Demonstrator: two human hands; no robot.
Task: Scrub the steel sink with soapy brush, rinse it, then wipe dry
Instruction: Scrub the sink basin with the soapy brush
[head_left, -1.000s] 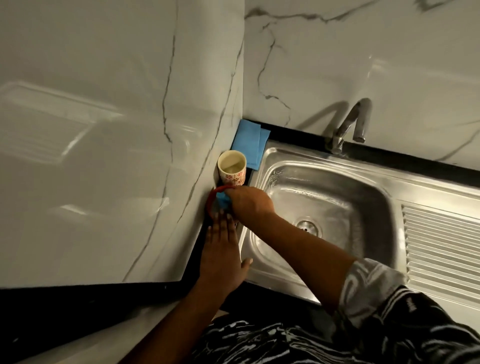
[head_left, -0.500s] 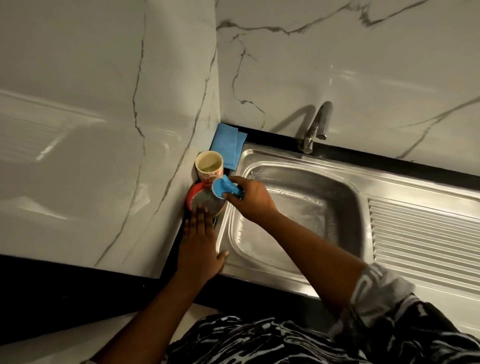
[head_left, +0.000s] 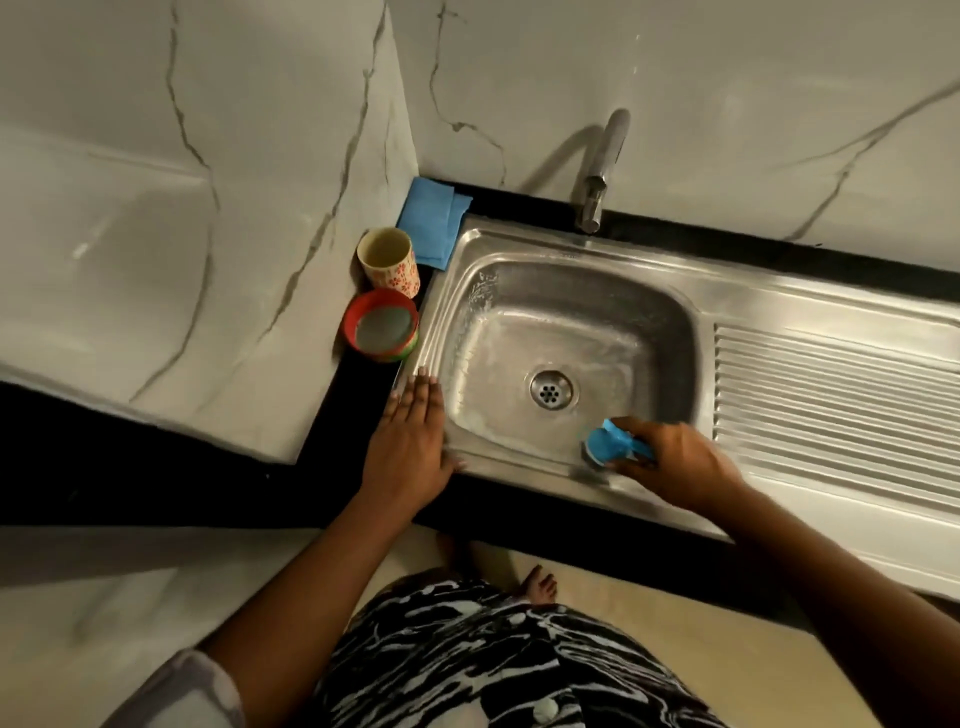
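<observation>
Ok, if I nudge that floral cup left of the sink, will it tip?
Likely tippy: the floral cup stands upright, taller than wide. Probably light; it looks thin-walled. The red-rimmed tub close beside it may stop a slide toward the person.

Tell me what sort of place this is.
Most likely a home kitchen: a steel sink with a ribbed drainboard set in a black counter, a tap against marble-look walls, and a cup and folded blue cloth beside the basin.
</observation>
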